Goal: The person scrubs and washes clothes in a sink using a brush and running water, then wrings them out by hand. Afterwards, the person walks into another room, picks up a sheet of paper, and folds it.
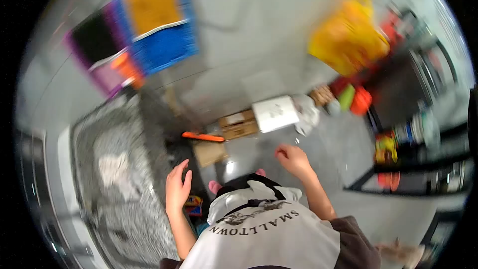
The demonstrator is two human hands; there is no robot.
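My left hand (178, 188) hangs beside the grey speckled basin (153, 189), its thumb apart from the fingers and nothing in it. A crumpled pale cloth (114, 169) lies in the basin. In front of my body, above the floor, is my right hand (293, 159). Its fingers are curled in and I see nothing held there. Ahead of my hands an orange strip-like object (203, 137) rests near a flat piece of cardboard (210, 153). Neither hand touches any of these.
A brown cardboard box (239, 124) and a white box (275, 114) stand along the wall. Blue and purple towels (167, 50) hang at upper left, a yellow bag (348, 37) at upper right. A dark-framed rack (413, 139) with packages stands right. Much is blurred.
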